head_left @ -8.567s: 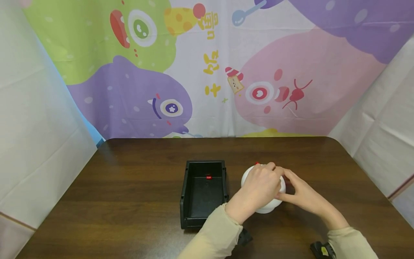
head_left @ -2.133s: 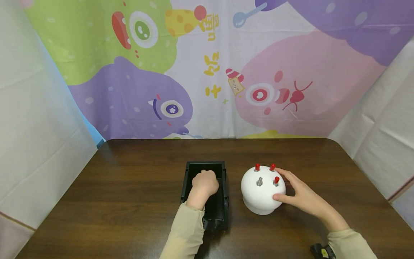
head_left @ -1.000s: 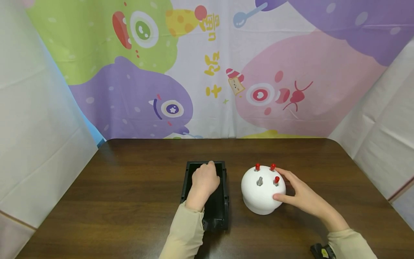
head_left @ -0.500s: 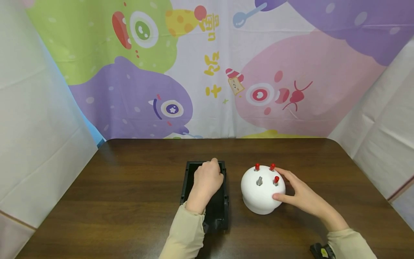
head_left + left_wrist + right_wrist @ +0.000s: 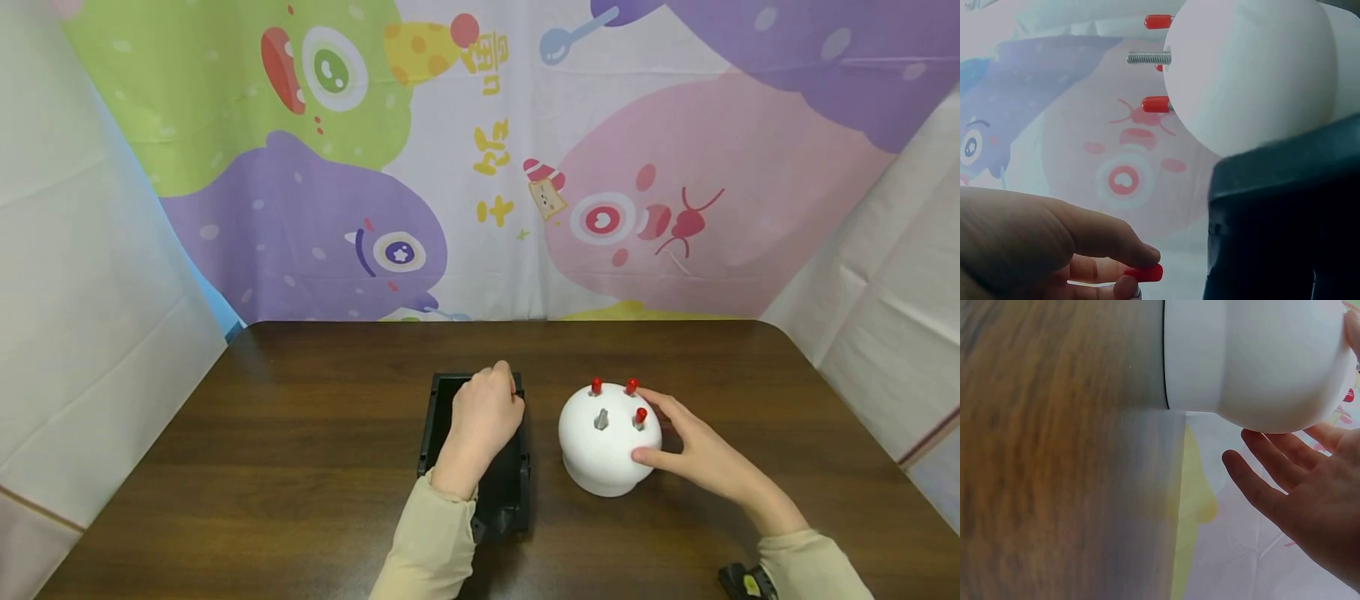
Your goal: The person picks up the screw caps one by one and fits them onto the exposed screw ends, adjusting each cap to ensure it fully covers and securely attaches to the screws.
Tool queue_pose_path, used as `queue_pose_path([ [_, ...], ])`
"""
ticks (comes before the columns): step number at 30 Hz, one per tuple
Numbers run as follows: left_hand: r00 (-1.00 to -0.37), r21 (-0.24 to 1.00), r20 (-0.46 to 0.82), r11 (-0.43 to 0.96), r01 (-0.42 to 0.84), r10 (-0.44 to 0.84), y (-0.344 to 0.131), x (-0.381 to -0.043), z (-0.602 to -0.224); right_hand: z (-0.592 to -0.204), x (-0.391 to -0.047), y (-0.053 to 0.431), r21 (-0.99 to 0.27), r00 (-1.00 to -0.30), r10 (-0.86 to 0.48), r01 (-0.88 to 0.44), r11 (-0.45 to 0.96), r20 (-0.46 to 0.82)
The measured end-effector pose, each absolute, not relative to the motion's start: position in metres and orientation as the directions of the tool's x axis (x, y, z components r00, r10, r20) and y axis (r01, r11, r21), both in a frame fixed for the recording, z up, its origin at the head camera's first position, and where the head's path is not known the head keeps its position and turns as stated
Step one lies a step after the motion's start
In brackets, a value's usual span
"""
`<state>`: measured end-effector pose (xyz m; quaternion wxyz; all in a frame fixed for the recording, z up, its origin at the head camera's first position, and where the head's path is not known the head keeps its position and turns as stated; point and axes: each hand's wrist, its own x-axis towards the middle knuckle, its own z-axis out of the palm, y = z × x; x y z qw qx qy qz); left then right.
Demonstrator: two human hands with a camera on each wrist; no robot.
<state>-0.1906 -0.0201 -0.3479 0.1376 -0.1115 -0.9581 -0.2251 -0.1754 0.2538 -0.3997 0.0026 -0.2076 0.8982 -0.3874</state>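
My left hand (image 5: pixel 486 417) is over the back part of a black bin (image 5: pixel 504 492), its knuckles upward. In the left wrist view a small red cap (image 5: pixel 1147 273) is pinched between my thumb and fingertips. To the right stands a white dome-shaped body (image 5: pixel 600 458) with metal threaded studs on top. Red caps (image 5: pixel 596 387) cover three of them, while the front-left stud (image 5: pixel 602 420) is bare metal. My right hand (image 5: pixel 701 446) steadies the dome's right side with thumb and fingers spread; some fingers (image 5: pixel 1260 487) stand off its surface in the right wrist view.
The bin and dome stand side by side on a brown wooden table (image 5: pixel 300 467). A printed cartoon curtain (image 5: pixel 495 275) hangs behind its far edge. A black wrist device (image 5: pixel 748 581) sits by my right sleeve.
Earlier both hands were at the dome and a red cap lay in the bin. My left hand then reached in and has since risen, drifting slightly right with a cap. The right hand stays put.
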Motion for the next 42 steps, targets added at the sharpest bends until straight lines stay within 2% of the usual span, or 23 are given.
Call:
queue_pose_path([
  [14,-0.898,0.373,0.401,0.863,0.342,0.182,-0.014,-0.185,-0.343,-0.403,-0.176,0.255,-0.69,-0.916,-0.369,-0.369,0.622,0.158],
  [31,-0.852,0.317,0.466,0.853,0.414,0.241,0.005,-0.176,-0.34,-0.403,-0.176,0.256,-0.693,-0.919,-0.364,-0.361,0.625,0.15],
  [42,-0.824,0.321,0.493,0.822,0.47,0.278,0.014,-0.171,-0.337,-0.4,-0.175,0.253,-0.695,-0.916,-0.373,-0.364,0.62,0.147],
])
